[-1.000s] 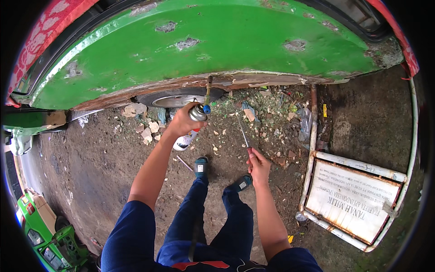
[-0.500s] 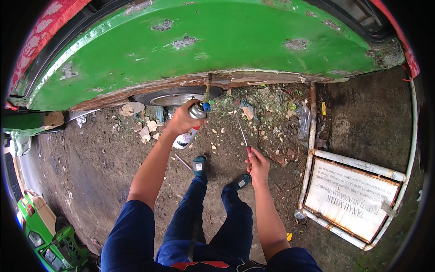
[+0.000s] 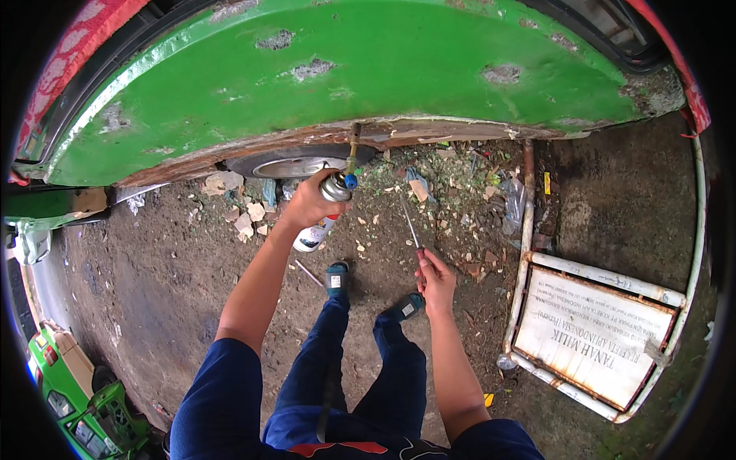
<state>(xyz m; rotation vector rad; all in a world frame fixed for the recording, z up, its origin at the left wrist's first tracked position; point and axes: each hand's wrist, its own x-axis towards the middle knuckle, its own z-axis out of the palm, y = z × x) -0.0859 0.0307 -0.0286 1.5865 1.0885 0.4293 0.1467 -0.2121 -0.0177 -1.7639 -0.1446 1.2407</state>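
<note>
Left hand (image 3: 308, 201) grips a torch-topped canister (image 3: 313, 234); right hand (image 3: 437, 285) holds a red-handled tool (image 3: 415, 235). Rubble (image 3: 244, 224) litters the ground's (image 3: 169, 284) far edge.

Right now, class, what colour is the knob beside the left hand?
The knob is blue, clearest in the head view.

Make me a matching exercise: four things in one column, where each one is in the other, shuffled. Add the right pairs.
Column one:
1. Torch
2. Red-handled tool
3. Sign
4. Wheel

Column two:
A. In a rusty white frame
B. Partly hidden by the green panel
C. In the left hand
D. In the right hand

Pairs: 1-C, 2-D, 3-A, 4-B
</note>
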